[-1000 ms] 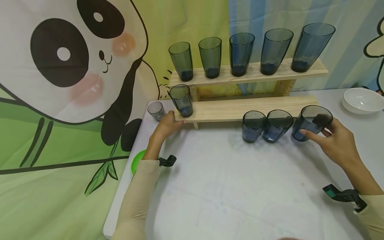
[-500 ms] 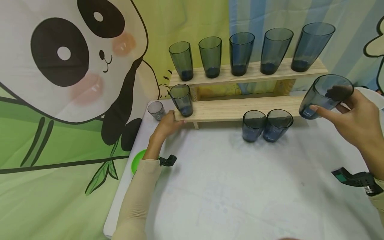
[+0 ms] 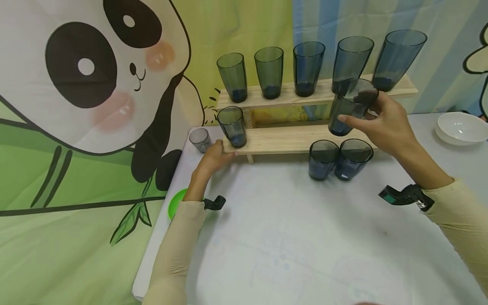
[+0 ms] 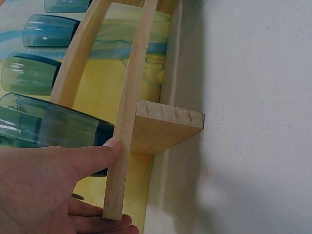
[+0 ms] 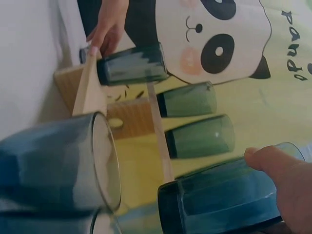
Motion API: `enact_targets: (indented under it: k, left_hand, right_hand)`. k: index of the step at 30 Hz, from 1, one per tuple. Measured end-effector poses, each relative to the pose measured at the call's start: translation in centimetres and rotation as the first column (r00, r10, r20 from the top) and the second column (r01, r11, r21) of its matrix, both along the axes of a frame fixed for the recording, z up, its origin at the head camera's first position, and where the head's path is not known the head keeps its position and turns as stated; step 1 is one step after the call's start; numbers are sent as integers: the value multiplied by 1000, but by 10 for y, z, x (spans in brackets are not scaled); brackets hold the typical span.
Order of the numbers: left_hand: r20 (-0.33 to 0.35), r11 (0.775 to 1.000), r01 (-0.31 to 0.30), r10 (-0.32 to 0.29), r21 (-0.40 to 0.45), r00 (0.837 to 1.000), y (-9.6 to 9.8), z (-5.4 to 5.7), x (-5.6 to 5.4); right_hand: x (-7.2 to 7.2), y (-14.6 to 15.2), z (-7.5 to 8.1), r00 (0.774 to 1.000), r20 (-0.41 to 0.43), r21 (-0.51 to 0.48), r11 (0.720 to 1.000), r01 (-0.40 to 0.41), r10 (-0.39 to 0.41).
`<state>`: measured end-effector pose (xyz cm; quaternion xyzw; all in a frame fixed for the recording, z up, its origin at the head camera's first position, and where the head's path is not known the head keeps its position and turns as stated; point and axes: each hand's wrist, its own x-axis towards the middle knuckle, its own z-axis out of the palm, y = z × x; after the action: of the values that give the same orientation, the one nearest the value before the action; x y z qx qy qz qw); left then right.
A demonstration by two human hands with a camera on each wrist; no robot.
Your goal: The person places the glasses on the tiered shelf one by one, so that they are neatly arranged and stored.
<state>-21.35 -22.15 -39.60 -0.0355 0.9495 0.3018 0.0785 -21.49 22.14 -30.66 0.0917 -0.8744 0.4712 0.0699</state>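
Note:
My right hand (image 3: 389, 123) holds a blue-grey drinking glass (image 3: 348, 112), thumb on its near side, fingers behind. In the head view this glass appears above the lower board's right part; in the right wrist view its dark base points toward the rack. My left hand (image 3: 213, 160) grips the left end of the lower board of a two-tier wooden rack (image 3: 282, 140). The left wrist view shows the thumb on top of the board (image 4: 127, 107) and fingers beneath. One glass (image 3: 233, 127) stands on that board beside the left thumb. Several like glasses (image 3: 309, 70) line the upper board.
Two glasses (image 3: 323, 161) stand side by side on the white table (image 3: 289, 237) before the rack. A small clear glass (image 3: 200, 140) stands left of it. A white bowl (image 3: 461, 129) is at the right, and a green round object (image 3: 174, 205) shows behind the left forearm.
My right hand has lifted the glass off the table at the right, then carried it left and over the lower board. The left hand stays at the rack's end.

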Motion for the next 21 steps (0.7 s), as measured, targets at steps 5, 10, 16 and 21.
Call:
enact_targets:
  k: [5,10,16,21]
  left_hand:
    - [0,1000,6,-6,-6,1000,-1,-1,-1]
    - [6,1000,14,-14,-12,1000,-1,-4,-1]
    - [3,1000,6,-6,-4,1000,-2,-4,1]
    - [-7,1000,14,-14,-3,1000,-1,-2,0]
  right_hand:
    - [-12,-33,2,998,47,-22,999,-48,49]
    - [-18,-63,0,990,111,-54,995,-80,86]
    - [-18,-98,-6,982,138,-62,991,-118,125]
    - [-19,-123,-12,977,162,-91,988,-124,138]
